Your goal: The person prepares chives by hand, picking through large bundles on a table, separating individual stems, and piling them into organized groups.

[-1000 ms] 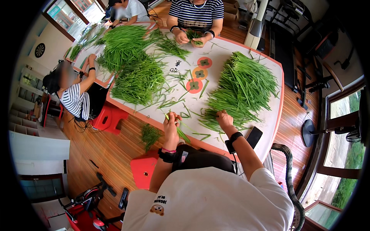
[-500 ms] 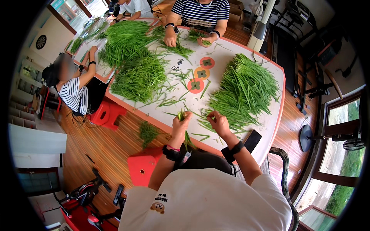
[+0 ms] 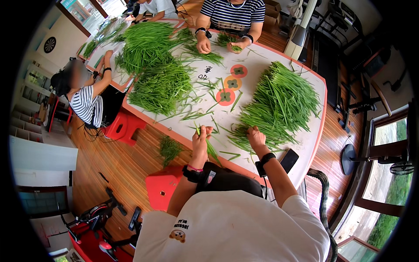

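A small bunch of garlic chives [image 3: 211, 149] is gripped in my left hand [image 3: 200, 143], held over the table's near edge with the stalks slanting down past my palm. My right hand [image 3: 257, 138] reaches into the near left side of a large pile of garlic chives [image 3: 281, 102]. Its fingers are closed in a pinch among the leaves, though exactly how many they hold is hidden. Loose chive pieces [image 3: 230, 155] lie on the white table [image 3: 262, 65] between and around my hands.
A black phone [image 3: 289, 160] lies by my right wrist. More chives [image 3: 159, 87] are heaped at the left. Across the table, a person's hands [image 3: 203, 44] handle chives; another person [image 3: 89, 98] sits at the left. Red stools [image 3: 162, 187] stand by the table.
My right hand has moved a little forward and right, onto the edge of the chive pile. The left hand stays nearly in place with its bunch. The whole view has shifted slightly.
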### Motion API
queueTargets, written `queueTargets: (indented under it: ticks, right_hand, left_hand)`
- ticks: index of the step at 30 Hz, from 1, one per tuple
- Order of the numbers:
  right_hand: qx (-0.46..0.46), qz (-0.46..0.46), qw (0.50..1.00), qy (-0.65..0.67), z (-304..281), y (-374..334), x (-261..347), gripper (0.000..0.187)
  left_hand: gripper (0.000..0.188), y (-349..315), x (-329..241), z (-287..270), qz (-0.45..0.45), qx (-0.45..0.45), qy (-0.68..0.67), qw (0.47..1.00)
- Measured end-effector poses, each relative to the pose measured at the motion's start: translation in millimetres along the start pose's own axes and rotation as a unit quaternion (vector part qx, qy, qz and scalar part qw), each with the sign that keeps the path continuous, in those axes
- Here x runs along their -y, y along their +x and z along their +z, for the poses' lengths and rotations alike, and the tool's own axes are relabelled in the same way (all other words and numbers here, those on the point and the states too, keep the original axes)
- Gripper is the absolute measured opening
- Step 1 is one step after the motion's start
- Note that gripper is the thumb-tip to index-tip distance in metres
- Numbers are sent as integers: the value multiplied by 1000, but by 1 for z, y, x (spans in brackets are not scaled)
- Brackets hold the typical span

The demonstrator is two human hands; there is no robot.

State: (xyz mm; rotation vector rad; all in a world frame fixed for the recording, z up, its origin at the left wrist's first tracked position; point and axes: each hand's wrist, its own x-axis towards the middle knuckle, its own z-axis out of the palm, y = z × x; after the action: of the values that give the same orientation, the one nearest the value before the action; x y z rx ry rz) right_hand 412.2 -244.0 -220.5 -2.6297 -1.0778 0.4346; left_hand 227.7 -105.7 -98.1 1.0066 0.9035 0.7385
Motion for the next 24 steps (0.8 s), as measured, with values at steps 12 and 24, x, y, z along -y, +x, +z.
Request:
queueTargets:
  ticks: [12,24]
  right_hand:
    - [-128,-132,971,151,-44,-17,27,11]
    - [-59,-152,917,364,-86,-42,76,16]
  left_hand:
    - [21,-1,2,11,-110,111,58,986]
    - [20,3,3,33,-10,112,75,991]
